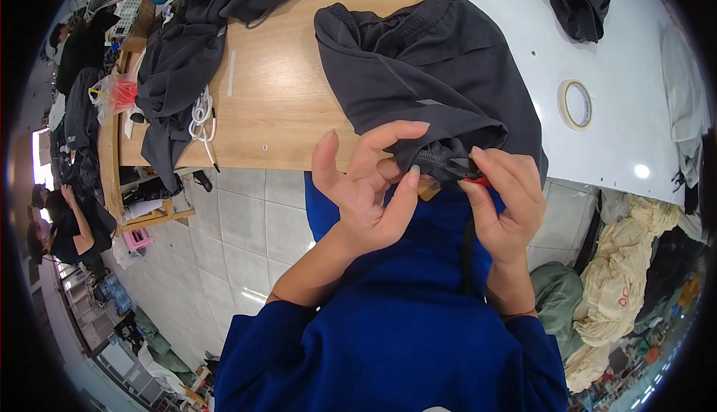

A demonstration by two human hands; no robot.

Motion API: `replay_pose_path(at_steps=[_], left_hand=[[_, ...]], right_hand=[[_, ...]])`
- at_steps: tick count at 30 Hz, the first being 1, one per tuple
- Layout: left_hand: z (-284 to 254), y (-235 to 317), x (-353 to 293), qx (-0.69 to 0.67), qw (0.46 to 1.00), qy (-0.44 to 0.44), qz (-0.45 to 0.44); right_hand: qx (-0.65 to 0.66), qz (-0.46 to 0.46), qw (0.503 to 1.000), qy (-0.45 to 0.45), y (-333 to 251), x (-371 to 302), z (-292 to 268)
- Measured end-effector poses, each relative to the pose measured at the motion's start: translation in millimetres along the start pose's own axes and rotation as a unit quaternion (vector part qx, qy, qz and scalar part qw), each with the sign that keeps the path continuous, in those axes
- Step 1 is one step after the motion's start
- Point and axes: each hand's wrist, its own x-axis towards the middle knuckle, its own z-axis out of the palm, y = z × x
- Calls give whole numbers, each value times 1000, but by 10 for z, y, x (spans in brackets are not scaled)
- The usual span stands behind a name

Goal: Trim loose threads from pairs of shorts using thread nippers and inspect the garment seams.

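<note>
Dark grey elastic-waist trousers (455, 61) lie across the table's near edge, the waistband pointing away from me. My left hand (366, 188) pinches the turned-up leg end between thumb and a finger, its other fingers raised and spread. Stitching shows on the seam beside my thumb. My right hand (511, 199) closes on a small cutting tool with dark blades and a red part (476, 181), which looks like thread snips. The blades touch or nearly touch the fabric next to my left fingertips; the exact contact is hidden.
On the wooden table (276, 98), more dark garments (183, 69) and a white cord (200, 117) lie at left. A tape roll (575, 104) sits on the white tabletop (620, 136) at right. Cream cloth (624, 285) is heaped below right. Other people (63, 222) are at far left.
</note>
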Motion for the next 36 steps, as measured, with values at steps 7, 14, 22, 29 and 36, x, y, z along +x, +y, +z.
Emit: replay_pose_path(at_steps=[7,14,22,29,36], left_hand=[[23,-25,-10,82,994,-14,70],[33,-36,-9,109,990,-16,91],[50,-59,0,105,989,-21,101],[32,-72,-21,96,991,-15,90],[18,39,-12,-90,995,-5,-39]], right_hand=[[-73,-66,995,-5,-18,46,-4],[-90,-78,993,-2,-43,47,-33],[-94,-92,991,-11,-15,-2,2],[-18,-15,1000,-12,-24,-8,0],[12,-62,995,-74,51,-37,217]])
